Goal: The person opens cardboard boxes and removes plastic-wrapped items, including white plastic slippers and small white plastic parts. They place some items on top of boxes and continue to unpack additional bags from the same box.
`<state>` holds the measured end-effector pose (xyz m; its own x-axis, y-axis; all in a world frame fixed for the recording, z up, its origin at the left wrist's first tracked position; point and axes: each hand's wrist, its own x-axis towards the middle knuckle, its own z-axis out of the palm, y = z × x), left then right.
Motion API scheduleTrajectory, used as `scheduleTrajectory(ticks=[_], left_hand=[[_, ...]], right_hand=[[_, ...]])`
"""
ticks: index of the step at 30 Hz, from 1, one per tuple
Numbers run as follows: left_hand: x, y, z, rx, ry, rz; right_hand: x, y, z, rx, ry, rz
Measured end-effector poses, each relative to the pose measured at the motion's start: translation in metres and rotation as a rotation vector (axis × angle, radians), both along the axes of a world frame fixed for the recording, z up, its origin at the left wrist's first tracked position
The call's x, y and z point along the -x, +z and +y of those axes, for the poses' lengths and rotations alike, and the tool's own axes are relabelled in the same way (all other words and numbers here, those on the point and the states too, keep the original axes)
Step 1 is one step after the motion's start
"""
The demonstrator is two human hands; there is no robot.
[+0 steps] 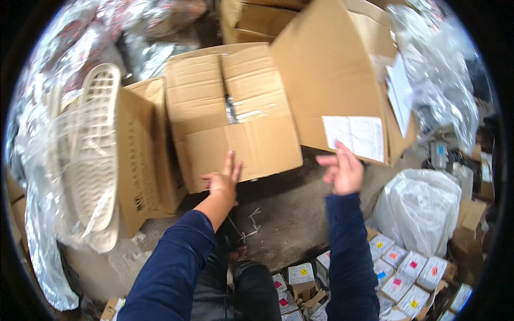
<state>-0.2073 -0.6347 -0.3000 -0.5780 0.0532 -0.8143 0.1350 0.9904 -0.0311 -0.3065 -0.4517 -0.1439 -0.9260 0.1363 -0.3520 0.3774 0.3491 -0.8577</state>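
Just beyond left grip (pixel 222 183): cardboard carton (pixel 249 142)

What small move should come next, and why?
Probably bring the bare right hand leftward to the middle squarish brown cardboard box: the bare left hand is over its near edge, while the right, apparently empty, is off to its right.

The middle carton (pixel 243 142) lies between soles (pixel 97 144) on its left and another carton (pixel 329 75) on its right.
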Motion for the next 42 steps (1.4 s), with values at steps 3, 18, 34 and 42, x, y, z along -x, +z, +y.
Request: scheduleTrajectory(ticks=[3, 18, 34, 42], left_hand=[[0.019, 0.019, -0.011, -0.319, 0.250, 0.324], [-0.082, 0.087, 0.012, -0.656, 0.394, 0.002], [-0.010, 0.074, -0.037, -0.309, 0.413, 0.259], [0.051, 0.060, 0.003, -0.340, -0.258, 0.054]], right_hand=[[-0.048, 0.002, -0.008, 0.124, 0.293, -0.047], [0.044, -0.069, -0.070, -0.198, 0.829, 0.005], [0.005, -0.053, -0.076, -0.541, 1.277, -0.320], [-0.046, -0.042, -0.024, -0.394, 0.685, -0.111]])
